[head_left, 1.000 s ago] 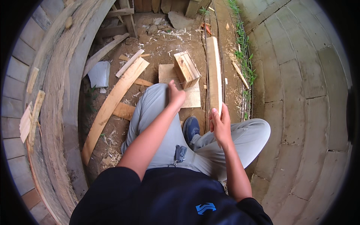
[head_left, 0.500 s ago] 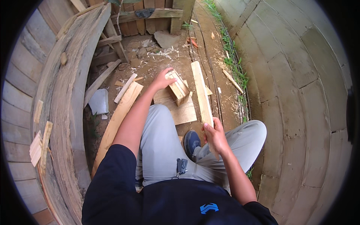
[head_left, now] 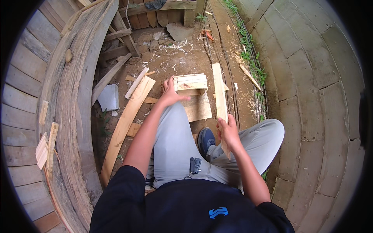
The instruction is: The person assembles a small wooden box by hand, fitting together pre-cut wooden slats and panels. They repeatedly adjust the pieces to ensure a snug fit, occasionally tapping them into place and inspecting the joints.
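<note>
Two bare hands are at work in the head view I am watching from afar, and the small box of pale wooden slats (head_left: 190,82) sits ahead of the knees, above a flat, light-brown wooden panel (head_left: 200,109). Half a second ago I saw that box standing at a slant, with the left hand (head_left: 169,95) over its top; now it has swung round so its slats run across from left to right, and the hand has shifted to its left end. The left fingers lie along that end while the thumb stretches out toward the right in front; I cannot tell whether they grip. On my other side, the right hand (head_left: 228,133) keeps its fingers wrapped around the lower part of a long, narrow, pale wooden board (head_left: 220,93), as in both earlier frames. The board points away from the person, just right of the box with a gap between them, and looks a little more upright than half a second ago. Left of the grey trousers (head_left: 175,143) I see a long, tan, curved-looking plank (head_left: 128,116) on the brown earth floor (head_left: 186,58), with a pale grey stone slab (head_left: 108,98) beyond it.
</note>
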Motion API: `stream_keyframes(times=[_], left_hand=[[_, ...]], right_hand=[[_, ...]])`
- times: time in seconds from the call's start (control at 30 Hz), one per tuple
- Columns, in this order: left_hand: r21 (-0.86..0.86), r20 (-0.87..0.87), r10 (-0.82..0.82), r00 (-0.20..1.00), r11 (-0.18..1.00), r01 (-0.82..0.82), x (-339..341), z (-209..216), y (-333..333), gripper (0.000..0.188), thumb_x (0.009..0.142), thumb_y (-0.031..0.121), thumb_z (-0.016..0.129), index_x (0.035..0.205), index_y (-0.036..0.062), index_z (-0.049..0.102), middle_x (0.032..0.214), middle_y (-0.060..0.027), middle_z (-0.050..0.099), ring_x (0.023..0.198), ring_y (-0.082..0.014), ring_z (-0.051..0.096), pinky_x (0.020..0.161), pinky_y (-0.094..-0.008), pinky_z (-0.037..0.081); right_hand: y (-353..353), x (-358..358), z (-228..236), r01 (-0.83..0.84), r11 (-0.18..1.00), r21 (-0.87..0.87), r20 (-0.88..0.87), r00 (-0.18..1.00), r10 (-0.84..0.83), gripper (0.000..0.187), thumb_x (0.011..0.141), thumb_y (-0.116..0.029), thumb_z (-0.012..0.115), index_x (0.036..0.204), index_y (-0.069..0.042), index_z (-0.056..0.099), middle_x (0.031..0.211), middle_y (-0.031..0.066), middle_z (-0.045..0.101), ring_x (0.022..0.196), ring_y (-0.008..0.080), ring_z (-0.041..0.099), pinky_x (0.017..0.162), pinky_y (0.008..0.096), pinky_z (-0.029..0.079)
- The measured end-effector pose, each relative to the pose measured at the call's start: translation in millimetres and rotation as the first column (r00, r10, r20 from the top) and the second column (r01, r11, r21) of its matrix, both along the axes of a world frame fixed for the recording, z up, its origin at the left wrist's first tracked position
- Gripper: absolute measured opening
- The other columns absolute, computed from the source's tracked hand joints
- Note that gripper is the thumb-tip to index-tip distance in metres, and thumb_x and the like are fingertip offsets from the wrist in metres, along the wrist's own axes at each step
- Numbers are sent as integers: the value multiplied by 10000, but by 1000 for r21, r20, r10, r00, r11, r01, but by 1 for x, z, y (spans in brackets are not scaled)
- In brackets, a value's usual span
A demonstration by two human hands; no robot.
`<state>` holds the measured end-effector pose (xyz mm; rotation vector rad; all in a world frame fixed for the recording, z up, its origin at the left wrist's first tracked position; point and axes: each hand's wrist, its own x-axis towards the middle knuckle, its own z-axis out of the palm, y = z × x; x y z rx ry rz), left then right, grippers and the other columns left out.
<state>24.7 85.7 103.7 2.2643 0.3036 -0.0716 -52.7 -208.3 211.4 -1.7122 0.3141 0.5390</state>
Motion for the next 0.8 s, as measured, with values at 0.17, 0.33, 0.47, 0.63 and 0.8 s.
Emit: stream_keyframes(times=[0.17, 0.33, 0.47, 0.63, 0.8], left_hand=[[-295, 219, 52, 974, 955, 15, 4, -32, 11, 1106, 648, 220, 941, 1495, 56, 249, 1468, -241, 422, 1422, -388, 390, 1185, -453, 328], [-317, 290, 52, 956, 947, 45, 13, -37, 10, 848, 664, 98, 886, 1356, 87, 396, 1348, -171, 544, 1309, -322, 517, 1089, -419, 427], [-253, 269, 57, 961, 967, 13, 12, -43, 10, 810, 645, 119, 886, 1306, 84, 420, 1270, -186, 591, 1262, -305, 560, 1042, -425, 464], [-292, 232, 15, 973, 955, 54, 7, -35, 10, 916, 644, 189, 935, 1359, 100, 370, 1280, -163, 580, 1224, -283, 570, 1057, -405, 447], [-333, 264, 21, 964, 940, 70, -4, -14, 5, 958, 613, 230, 957, 1375, 112, 390, 1382, -162, 537, 1265, -292, 553, 1124, -408, 398]], right_hand=[[3, 1, -26, -99, 955, -280, 174, 973, 152, 400, 980, -249, 646, 1253, 9, 508, 1001, 181, 695, 849, 246, 687, 786, 371, 525], [2, -5, -29, -100, 957, -271, 162, 976, 148, 429, 964, -226, 659, 1282, 14, 502, 1139, 233, 692, 1073, 299, 676, 922, 393, 499], [-4, -6, -20, -130, 948, -289, 177, 967, 186, 409, 971, -206, 645, 1282, 16, 500, 1139, 239, 697, 1078, 321, 685, 921, 401, 503], [-3, -7, 3, -177, 905, -386, 233, 931, 281, 399, 985, -186, 615, 1299, 12, 470, 1082, 279, 700, 1040, 414, 689, 897, 443, 510], [-2, -9, 2, -193, 879, -436, 237, 918, 319, 385, 993, -184, 595, 1294, 8, 452, 1061, 317, 689, 1050, 473, 664, 892, 479, 503]])
